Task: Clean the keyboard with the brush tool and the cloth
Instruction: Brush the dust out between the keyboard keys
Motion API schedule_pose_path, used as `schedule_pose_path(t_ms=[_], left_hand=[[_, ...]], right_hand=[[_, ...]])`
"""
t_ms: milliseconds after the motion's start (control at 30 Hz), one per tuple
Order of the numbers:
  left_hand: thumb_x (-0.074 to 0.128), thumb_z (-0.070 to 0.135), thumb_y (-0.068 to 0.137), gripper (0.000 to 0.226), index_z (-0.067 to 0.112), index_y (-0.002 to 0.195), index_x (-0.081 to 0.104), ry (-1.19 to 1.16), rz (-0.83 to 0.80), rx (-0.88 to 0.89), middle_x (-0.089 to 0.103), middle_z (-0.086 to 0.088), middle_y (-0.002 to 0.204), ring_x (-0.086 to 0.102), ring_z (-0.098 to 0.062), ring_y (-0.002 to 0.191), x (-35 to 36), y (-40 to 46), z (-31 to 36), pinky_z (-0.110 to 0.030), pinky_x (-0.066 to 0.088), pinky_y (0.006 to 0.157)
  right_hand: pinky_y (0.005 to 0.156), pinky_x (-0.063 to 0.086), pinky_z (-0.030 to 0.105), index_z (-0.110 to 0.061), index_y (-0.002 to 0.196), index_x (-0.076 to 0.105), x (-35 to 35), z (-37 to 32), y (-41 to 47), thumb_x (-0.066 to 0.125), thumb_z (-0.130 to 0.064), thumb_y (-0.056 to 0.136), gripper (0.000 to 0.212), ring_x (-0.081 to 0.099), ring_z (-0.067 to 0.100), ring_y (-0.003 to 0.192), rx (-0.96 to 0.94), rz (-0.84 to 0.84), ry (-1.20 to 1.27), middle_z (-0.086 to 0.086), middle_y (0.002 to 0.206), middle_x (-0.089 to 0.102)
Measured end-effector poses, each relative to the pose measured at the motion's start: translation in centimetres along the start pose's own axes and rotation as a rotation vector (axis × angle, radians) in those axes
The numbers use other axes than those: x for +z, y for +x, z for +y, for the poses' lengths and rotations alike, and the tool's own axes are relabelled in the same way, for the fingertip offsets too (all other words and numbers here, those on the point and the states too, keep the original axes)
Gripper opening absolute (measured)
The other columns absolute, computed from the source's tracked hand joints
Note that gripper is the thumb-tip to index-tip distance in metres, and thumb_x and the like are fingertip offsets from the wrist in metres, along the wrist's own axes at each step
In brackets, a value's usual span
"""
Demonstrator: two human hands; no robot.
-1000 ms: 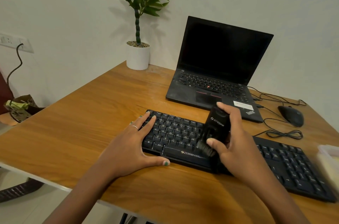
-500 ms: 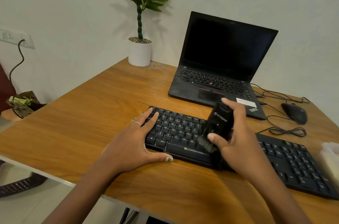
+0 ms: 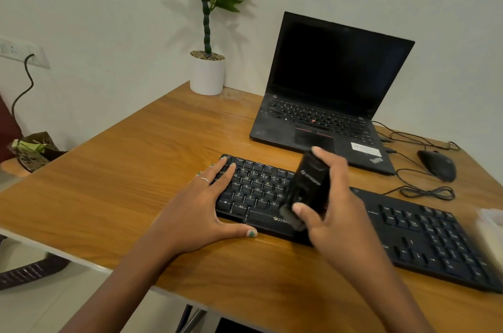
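A black keyboard (image 3: 424, 232) lies across the wooden desk (image 3: 114, 182), from its middle to its right edge. My left hand (image 3: 198, 207) rests flat on the keyboard's left end, fingers straight on the keys and thumb along the front edge. My right hand (image 3: 337, 212) grips a black brush tool (image 3: 310, 182), tilted, with its bristle end down on the keys near the space bar. The bristles are blurred. A pale, blurred thing (image 3: 491, 234) at the right edge may be the cloth; I cannot tell.
An open black laptop (image 3: 334, 93) stands behind the keyboard. A black mouse (image 3: 436, 165) with a coiled cable (image 3: 424, 191) lies at the back right. A white potted plant (image 3: 208, 73) stands at the desk's far edge. The desk's front edge is close to my forearms.
The brush tool and my right hand have shifted slightly along the keys near the space bar. My left hand stays flat on the keyboard's left end. The camera has tilted a little.
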State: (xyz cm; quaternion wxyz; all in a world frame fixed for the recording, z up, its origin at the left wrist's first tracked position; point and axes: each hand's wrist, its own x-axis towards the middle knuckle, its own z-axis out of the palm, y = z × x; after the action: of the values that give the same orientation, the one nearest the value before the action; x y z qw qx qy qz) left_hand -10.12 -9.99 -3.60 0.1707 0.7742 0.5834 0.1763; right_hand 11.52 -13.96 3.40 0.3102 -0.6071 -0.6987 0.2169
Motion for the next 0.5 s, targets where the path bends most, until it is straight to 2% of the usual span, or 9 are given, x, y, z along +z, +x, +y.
schedule_pose_path(t_ms=[33,67,167,233,300,400,500], left_hand=[[0.046,0.095,0.052,0.125,0.041,0.152,-0.006,-0.002,0.001,-0.001,-0.017,0.025,0.157,0.001,-0.006,0.148,-0.1,-0.1,0.1,-0.032,0.019,0.117],[0.049,0.092,0.054,0.124,0.040,0.152,-0.005,-0.001,0.000,-0.001,-0.017,0.024,0.157,0.000,-0.005,0.147,-0.1,-0.1,0.3,-0.030,0.017,0.117],[0.050,0.090,0.056,0.123,0.039,0.153,-0.005,0.000,-0.006,-0.003,-0.017,0.024,0.157,-0.001,-0.005,0.147,-0.2,-0.1,0.4,-0.030,0.015,0.117],[0.049,0.091,0.054,0.124,0.039,0.153,-0.004,-0.009,-0.006,-0.003,-0.016,0.024,0.158,0.000,-0.006,0.147,-0.2,-0.1,0.3,-0.031,0.016,0.117],[0.048,0.092,0.053,0.124,0.038,0.153,-0.003,-0.014,0.001,0.007,-0.015,0.023,0.158,0.002,-0.006,0.148,-0.1,-0.1,0.1,-0.032,0.017,0.118],[0.041,0.097,0.051,0.127,0.038,0.153,-0.004,-0.012,0.022,0.024,-0.013,0.021,0.159,0.004,-0.007,0.148,0.1,-0.1,-0.1,-0.033,0.018,0.119],[0.043,0.097,0.051,0.126,0.040,0.153,-0.005,-0.005,0.008,0.006,-0.015,0.023,0.158,0.003,-0.007,0.148,0.0,-0.1,-0.1,-0.033,0.019,0.119]], right_hand=[[0.060,0.051,0.021,-0.047,0.135,0.006,-0.8,0.5,0.1,0.065,-0.015,0.083,0.085,0.054,0.005,0.082,0.017,0.012,-0.017,-0.011,0.107,0.047],[0.062,0.052,0.022,-0.045,0.135,0.008,-1.5,1.1,0.1,0.065,-0.014,0.083,0.084,0.055,0.006,0.083,0.031,0.027,-0.034,-0.007,0.110,0.050],[0.077,0.056,0.040,-0.048,0.132,0.009,-2.4,1.4,-0.5,0.066,-0.013,0.082,0.083,0.060,0.016,0.094,0.029,0.034,-0.042,-0.008,0.108,0.049],[0.074,0.056,0.033,-0.051,0.133,0.008,-1.5,0.7,-0.8,0.065,-0.014,0.082,0.085,0.059,0.012,0.094,-0.003,-0.016,0.002,-0.014,0.105,0.045],[0.069,0.054,0.022,-0.063,0.126,0.008,0.0,-0.2,-1.0,0.063,-0.014,0.083,0.085,0.057,0.002,0.091,-0.085,-0.074,0.053,-0.023,0.104,0.042],[0.075,0.050,0.013,-0.076,0.114,0.006,1.6,-1.2,-1.0,0.061,-0.013,0.087,0.087,0.048,-0.012,0.099,-0.257,-0.155,0.049,-0.039,0.107,0.035],[0.068,0.050,0.013,-0.078,0.109,-0.002,0.1,-0.8,-0.5,0.059,-0.017,0.087,0.089,0.048,-0.009,0.090,-0.238,-0.180,-0.031,-0.036,0.102,0.029]])
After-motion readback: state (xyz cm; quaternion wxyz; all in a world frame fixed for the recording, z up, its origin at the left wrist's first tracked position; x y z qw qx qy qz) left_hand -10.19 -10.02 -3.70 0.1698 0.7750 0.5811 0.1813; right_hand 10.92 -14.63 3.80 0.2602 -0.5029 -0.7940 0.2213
